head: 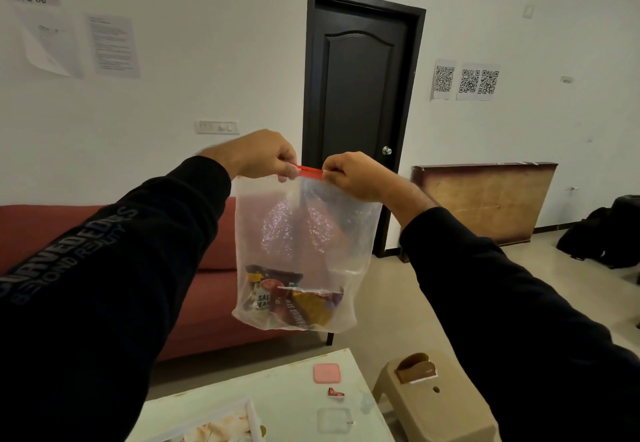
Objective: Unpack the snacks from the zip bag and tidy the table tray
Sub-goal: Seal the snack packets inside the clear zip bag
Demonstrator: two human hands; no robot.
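Red couch [207, 289] sits over at my 9 o'clock behind my left sleeve, with some papers [79, 40] taped to the wall above it. Dead ahead at 12 is a dark door [360, 102], shut, and the zip bag [301, 254] hangs right in front of it, so the lower part of the door is mostly blocked. At 6, under the bag, is the white table [294, 403] with a pink square thing [327, 373] on it, a small red scrap [336, 392] just beside that, and the corner of the tray [221, 421] at the bottom edge. A tan plastic stool [436, 403] is at about 5, right next to the table.

Bag hangs straight down, long axis vertical, red zip strip [310, 172] running level across the top. Snacks [294, 299] are all slumped in the bottom, well clear of the table.

Left hand [259, 156] is pinching the left end of the strip, fingers curled tight. Right hand [353, 175] does the same on the right end. Both are clamped on the bag, close together, with just a short bit of red showing between them.
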